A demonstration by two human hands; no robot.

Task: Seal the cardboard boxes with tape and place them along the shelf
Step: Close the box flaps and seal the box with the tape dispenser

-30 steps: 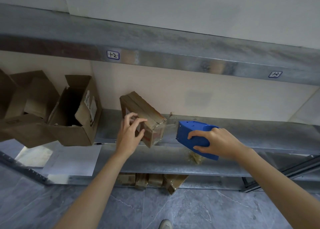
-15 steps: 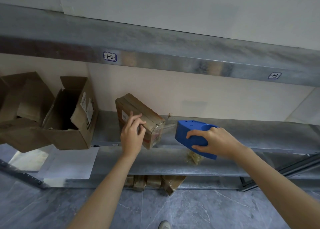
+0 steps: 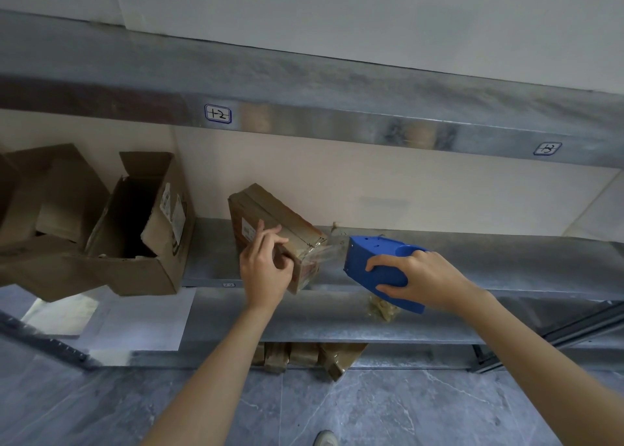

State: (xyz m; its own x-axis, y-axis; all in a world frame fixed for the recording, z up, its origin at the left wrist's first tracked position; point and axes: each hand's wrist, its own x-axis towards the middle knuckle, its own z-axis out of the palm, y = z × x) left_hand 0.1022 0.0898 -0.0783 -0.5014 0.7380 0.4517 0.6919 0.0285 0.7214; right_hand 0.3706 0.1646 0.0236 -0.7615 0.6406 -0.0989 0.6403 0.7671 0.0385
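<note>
The small box stands tilted on one lower edge on the metal shelf, near its front lip and just right of an open box. The left hand curls its fingers against the small box's near face and corner and steadies it. The right hand is wrapped round the blue tape dispenser, which is held close to the box's right end. A clear strip of tape spans the gap between the two.

The main risk is the pull on that strip. The box balances on an edge, so a tug from the dispenser would likely drag or tip it toward the right if the left hand's hold slackens, and from there it could slide off the lip to the floor. The unsupported strip could also twist and stick to itself, or wrinkle at the corner so that the seal lifts. A slanted tear at the dispenser's mouth would probably leave a ragged tail. A crumpled wad of tape lies below the dispenser and might catch the fresh strip
</note>
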